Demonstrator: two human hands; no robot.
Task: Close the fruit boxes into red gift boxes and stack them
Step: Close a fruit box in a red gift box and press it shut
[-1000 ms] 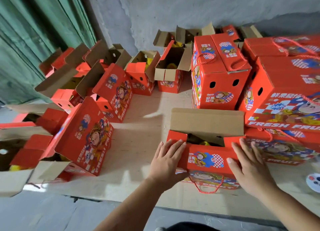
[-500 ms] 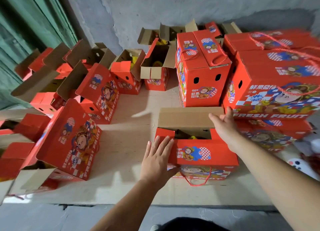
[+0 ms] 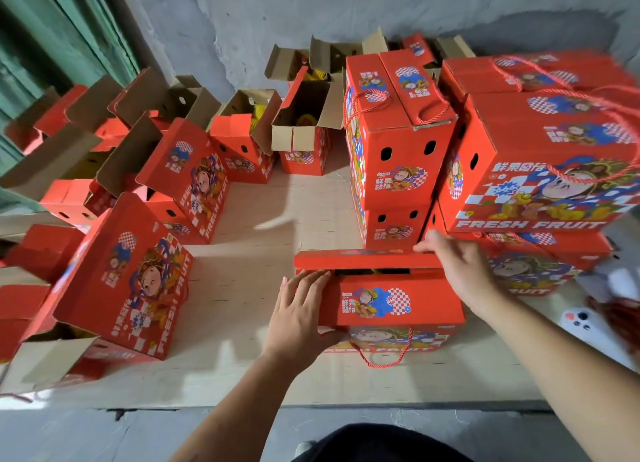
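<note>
Open red boxes (image 3: 149, 281) stand left of the hands. The left hand (image 3: 301, 319) lies flat on the gift box (image 3: 391, 305) between them; the right hand (image 3: 460, 267) grips its far flap (image 3: 363, 259), just before the closed stack (image 3: 540, 170).

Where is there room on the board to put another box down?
Bare board lies between the open boxes on the left and the closed stack on the right. Another strip runs along the near edge. The right side and back wall are crowded.
</note>
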